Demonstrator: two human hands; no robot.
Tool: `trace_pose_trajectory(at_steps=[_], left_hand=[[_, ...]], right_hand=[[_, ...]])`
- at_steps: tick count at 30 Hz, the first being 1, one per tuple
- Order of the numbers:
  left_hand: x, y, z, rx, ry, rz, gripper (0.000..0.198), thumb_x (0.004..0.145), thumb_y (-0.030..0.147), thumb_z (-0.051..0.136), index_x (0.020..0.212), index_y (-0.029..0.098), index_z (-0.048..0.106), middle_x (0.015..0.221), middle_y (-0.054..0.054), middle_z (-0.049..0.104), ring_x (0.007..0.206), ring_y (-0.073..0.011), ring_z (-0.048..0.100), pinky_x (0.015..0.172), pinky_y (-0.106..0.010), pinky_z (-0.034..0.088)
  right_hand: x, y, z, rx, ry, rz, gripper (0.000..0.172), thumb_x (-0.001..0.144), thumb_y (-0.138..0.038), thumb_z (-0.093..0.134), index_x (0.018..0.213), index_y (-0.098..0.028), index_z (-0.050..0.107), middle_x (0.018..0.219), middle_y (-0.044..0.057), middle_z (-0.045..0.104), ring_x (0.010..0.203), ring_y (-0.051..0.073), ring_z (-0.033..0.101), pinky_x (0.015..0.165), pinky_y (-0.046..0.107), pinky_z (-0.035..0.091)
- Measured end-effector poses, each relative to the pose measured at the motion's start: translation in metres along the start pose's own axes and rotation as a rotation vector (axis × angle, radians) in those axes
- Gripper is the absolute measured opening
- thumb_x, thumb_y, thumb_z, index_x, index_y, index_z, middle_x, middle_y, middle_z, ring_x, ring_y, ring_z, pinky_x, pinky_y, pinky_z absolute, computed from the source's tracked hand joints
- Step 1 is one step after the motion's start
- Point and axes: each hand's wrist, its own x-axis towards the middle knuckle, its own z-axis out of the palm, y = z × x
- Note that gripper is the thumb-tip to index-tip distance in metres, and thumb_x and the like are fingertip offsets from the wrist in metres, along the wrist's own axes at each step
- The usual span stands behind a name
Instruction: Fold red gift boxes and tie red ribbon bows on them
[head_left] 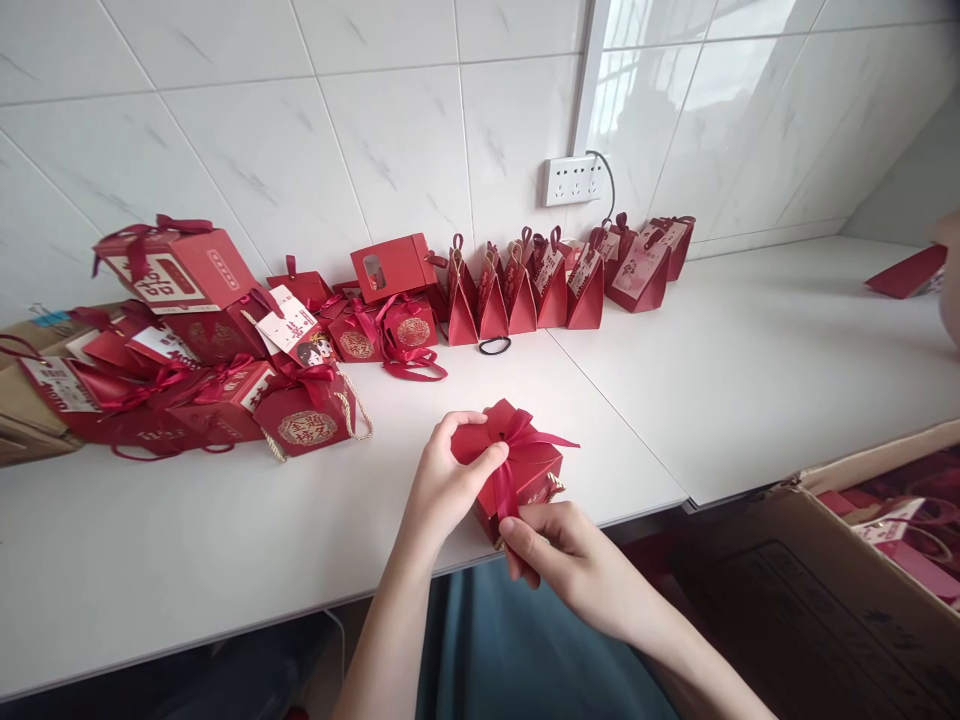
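Note:
A small red gift box [534, 478] with a red ribbon bow [517, 432] on top sits near the front edge of the white table [187, 540]. My left hand [444, 488] grips the box's left side, thumb pressed against the top by the bow. My right hand [566, 555] is at the box's near side, fingers pinched on the hanging end of the ribbon [504, 492].
A heap of red gift boxes [225, 350] with ribbons lies at the back left. A row of pointed red bags [525, 290] stands against the tiled wall below a socket [574, 180]. A black hair tie [495, 346] lies near them. An open cardboard carton [825, 590] is at lower right.

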Motion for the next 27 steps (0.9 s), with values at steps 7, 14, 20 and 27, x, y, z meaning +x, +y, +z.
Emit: trace_pose_trajectory(at_steps=[7,14,20,27], left_hand=[[0.002,-0.001,0.001,0.027,-0.025,-0.030,0.035,0.069,0.036,0.072,0.099,0.023,0.060,0.092,-0.003,0.069,0.079,-0.0208,0.067,0.074,-0.033,0.052],[0.002,0.000,0.001,0.066,-0.021,-0.019,0.035,0.070,0.037,0.072,0.100,0.023,0.060,0.093,-0.004,0.070,0.080,-0.0212,0.067,0.074,-0.033,0.051],[0.001,0.004,0.000,0.097,-0.059,-0.042,0.034,0.071,0.038,0.071,0.100,0.024,0.058,0.092,-0.002,0.070,0.081,-0.0215,0.068,0.075,-0.033,0.051],[-0.001,0.008,0.000,0.125,-0.077,-0.061,0.034,0.073,0.038,0.069,0.102,0.026,0.056,0.095,-0.002,0.070,0.086,-0.0231,0.068,0.078,-0.035,0.050]], right_hand=[[-0.004,-0.002,0.000,-0.093,-0.008,-0.060,0.041,0.095,-0.038,0.042,0.061,-0.017,0.051,0.057,-0.003,0.046,0.053,0.009,0.039,0.053,0.022,0.032],[-0.009,-0.007,-0.001,-0.116,-0.067,-0.067,0.042,0.095,-0.041,0.043,0.064,-0.017,0.057,0.058,-0.002,0.050,0.054,0.010,0.044,0.055,0.023,0.036],[-0.003,-0.001,-0.035,-0.014,0.159,-0.033,0.059,0.085,-0.067,0.044,0.052,-0.018,0.049,0.049,-0.003,0.040,0.046,0.009,0.035,0.047,0.024,0.029],[0.034,0.019,-0.062,0.020,0.407,0.080,0.047,0.083,-0.063,0.048,0.071,-0.017,0.056,0.068,0.001,0.051,0.064,0.015,0.048,0.062,0.028,0.039]])
